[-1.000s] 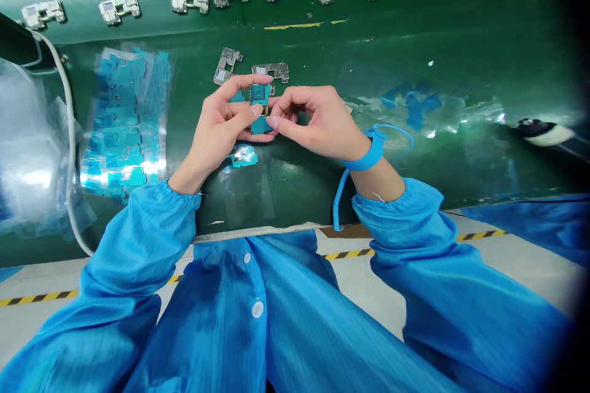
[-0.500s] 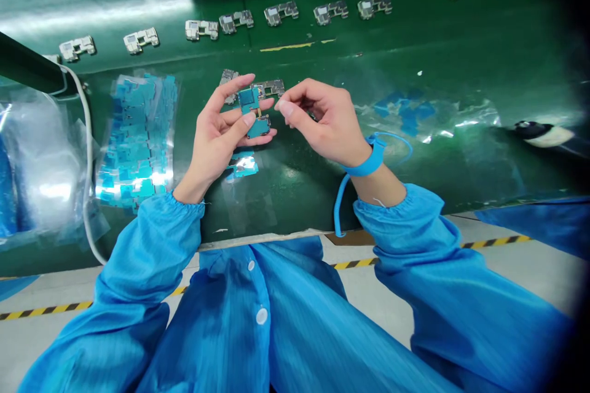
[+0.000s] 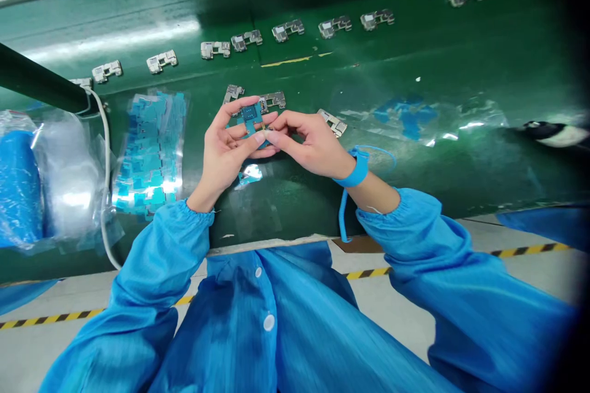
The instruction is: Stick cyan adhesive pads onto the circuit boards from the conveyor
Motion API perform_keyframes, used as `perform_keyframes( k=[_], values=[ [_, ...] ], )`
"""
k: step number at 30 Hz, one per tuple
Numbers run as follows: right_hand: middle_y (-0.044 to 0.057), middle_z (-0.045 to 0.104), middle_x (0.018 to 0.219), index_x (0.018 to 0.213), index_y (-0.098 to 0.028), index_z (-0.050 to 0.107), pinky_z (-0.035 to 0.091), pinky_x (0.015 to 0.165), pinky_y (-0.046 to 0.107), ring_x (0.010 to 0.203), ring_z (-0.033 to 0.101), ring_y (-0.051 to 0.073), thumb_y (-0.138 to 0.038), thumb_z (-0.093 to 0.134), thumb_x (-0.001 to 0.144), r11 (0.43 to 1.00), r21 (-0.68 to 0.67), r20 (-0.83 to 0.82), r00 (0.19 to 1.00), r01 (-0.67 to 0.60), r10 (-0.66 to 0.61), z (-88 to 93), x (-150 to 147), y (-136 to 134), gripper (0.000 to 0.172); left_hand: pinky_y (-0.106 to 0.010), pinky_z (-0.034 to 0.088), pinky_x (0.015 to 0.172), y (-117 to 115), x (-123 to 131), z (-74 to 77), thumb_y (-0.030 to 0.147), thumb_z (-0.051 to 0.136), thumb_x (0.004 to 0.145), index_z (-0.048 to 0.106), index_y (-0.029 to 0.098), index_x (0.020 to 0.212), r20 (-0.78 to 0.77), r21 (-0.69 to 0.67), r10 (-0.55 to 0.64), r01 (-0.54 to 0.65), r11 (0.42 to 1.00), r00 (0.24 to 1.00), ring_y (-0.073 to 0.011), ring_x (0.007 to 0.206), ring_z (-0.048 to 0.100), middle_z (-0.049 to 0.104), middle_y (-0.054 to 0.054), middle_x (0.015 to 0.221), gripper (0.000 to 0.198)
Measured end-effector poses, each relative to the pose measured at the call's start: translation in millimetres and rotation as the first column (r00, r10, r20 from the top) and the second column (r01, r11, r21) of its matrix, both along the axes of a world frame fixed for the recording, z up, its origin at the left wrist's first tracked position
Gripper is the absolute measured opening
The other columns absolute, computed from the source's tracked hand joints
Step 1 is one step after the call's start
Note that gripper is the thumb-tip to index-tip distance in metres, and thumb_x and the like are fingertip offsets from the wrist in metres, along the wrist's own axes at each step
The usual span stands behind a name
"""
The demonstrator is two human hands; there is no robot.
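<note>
My left hand [image 3: 229, 148] holds a small blue circuit board [image 3: 251, 116] between thumb and fingers, just above the green belt [image 3: 461, 61]. My right hand [image 3: 308, 142], with a blue wrist strap [image 3: 356, 169] on it, has its fingers pinched against the board's lower right edge, touching my left thumb. What the right fingertips grip is too small to make out. Three silver metal parts [image 3: 273, 100] lie on the belt right behind my hands. A shiny bit of film [image 3: 249, 174] lies under my left hand.
A row of silver metal parts [image 3: 288, 30] runs along the far side of the belt. A stack of blue-and-clear film sheets [image 3: 150, 150] lies left of my hands, with plastic bags [image 3: 55, 178] and a white cable [image 3: 107, 159] further left. Clear film with blue patches [image 3: 405, 113] lies right.
My right hand, apart from the board half a second ago, has come back to pinch at its lower right edge. My head view has shifted, so everything sits lower in frame.
</note>
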State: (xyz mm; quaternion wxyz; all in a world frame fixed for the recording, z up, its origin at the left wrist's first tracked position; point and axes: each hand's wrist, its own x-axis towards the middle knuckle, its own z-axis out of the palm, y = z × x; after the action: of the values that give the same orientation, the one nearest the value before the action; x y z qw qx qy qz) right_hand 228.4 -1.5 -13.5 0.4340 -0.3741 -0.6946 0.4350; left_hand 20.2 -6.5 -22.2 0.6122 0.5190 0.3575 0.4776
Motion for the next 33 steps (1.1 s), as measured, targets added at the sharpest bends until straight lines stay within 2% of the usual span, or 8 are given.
perform_keyframes(
  k=[10,15,19,23,26,29,31,33],
  values=[
    [-0.002,0.066,0.072,0.088,-0.021,0.070,0.043,0.063,0.030,0.065,0.052,0.013,-0.055,0.074,0.108,0.999,0.032,0.065,0.998,-0.009,0.007,-2.6,2.0,1.3,0.039,-0.027,0.074,0.063,-5.4,8.4,10.6,0.056,0.093,0.092,0.076,0.023,0.129,0.020,-0.205,0.078,-0.072,0.976,0.997,-0.0174,0.065,0.085,0.091,-0.005,0.113,0.053],
    [-0.003,0.062,0.072,0.089,-0.020,0.071,0.038,0.060,0.028,0.062,0.048,0.011,-0.042,0.073,0.108,0.998,0.061,0.075,0.997,-0.028,0.024,-5.7,-2.4,-2.5,0.029,-0.023,0.067,0.049,-7.3,10.2,11.9,0.055,0.095,0.089,0.077,0.018,0.114,0.005,-0.239,0.116,-0.111,0.965,0.993,-0.0192,0.064,0.085,0.091,-0.007,0.108,0.048],
    [-0.003,0.060,0.071,0.085,-0.020,0.070,0.036,0.058,0.028,0.062,0.046,0.011,-0.059,0.071,0.108,0.998,-0.031,0.097,0.993,-0.061,0.064,-3.7,-2.9,7.2,0.045,-0.024,0.068,0.052,-4.3,9.2,12.9,0.058,0.092,0.091,0.074,0.018,0.128,-0.029,-0.270,0.116,-0.120,0.955,0.993,-0.0197,0.068,0.086,0.089,-0.012,0.123,0.058],
    [-0.002,0.059,0.064,0.082,-0.022,0.070,0.040,0.060,0.031,0.060,0.049,0.014,-0.085,0.075,0.095,0.994,-0.101,0.148,0.987,-0.046,0.061,1.5,6.6,75.0,0.065,-0.026,0.069,0.058,0.6,5.1,17.6,0.055,0.079,0.103,0.054,0.024,0.164,0.001,-0.294,0.185,-0.176,0.939,0.983,-0.0202,0.073,0.087,0.083,-0.014,0.142,0.073],
    [0.001,0.062,0.068,0.080,-0.022,0.065,0.051,0.068,0.034,0.063,0.056,0.017,-0.078,0.062,0.106,0.986,-0.074,0.285,0.950,0.152,-0.126,6.0,16.3,154.2,0.062,-0.026,0.070,0.064,3.9,-0.7,19.8,0.046,0.071,0.108,0.056,0.023,0.159,0.021,-0.232,0.232,-0.221,0.947,0.972,-0.0185,0.077,0.088,0.083,-0.014,0.144,0.058],
    [0.009,0.074,0.090,0.094,-0.016,0.076,0.058,0.094,0.046,0.089,0.071,0.027,-0.050,0.060,0.114,0.954,0.100,0.654,0.704,0.282,-0.276,8.4,19.2,218.2,0.043,-0.024,0.068,0.065,7.4,-6.4,18.1,0.038,0.068,0.107,0.062,0.022,0.148,0.001,-0.178,0.247,-0.243,0.954,0.969,-0.0148,0.075,0.085,0.086,-0.011,0.134,0.044],
    [0.017,0.078,0.119,0.116,-0.015,0.082,0.054,0.111,0.056,0.120,0.069,0.038,-0.040,0.075,0.104,0.964,0.158,0.767,0.588,0.214,-0.256,7.1,15.4,241.7,0.028,-0.023,0.066,0.065,9.9,-9.1,16.1,0.036,0.065,0.107,0.064,0.022,0.142,-0.006,-0.160,0.256,-0.254,0.954,0.967,-0.0127,0.072,0.083,0.087,-0.009,0.128,0.038],
    [0.021,0.071,0.146,0.130,-0.017,0.081,0.048,0.119,0.064,0.142,0.057,0.046,-0.038,0.085,0.096,0.983,0.144,0.842,0.507,0.116,-0.183,4.5,10.1,253.2,0.041,-0.023,0.066,0.064,12.5,-11.3,14.8,0.033,0.064,0.107,0.066,0.022,0.138,0.011,-0.151,0.268,-0.264,0.953,0.963,-0.0116,0.070,0.081,0.088,-0.008,0.123,0.033]
  ],
)
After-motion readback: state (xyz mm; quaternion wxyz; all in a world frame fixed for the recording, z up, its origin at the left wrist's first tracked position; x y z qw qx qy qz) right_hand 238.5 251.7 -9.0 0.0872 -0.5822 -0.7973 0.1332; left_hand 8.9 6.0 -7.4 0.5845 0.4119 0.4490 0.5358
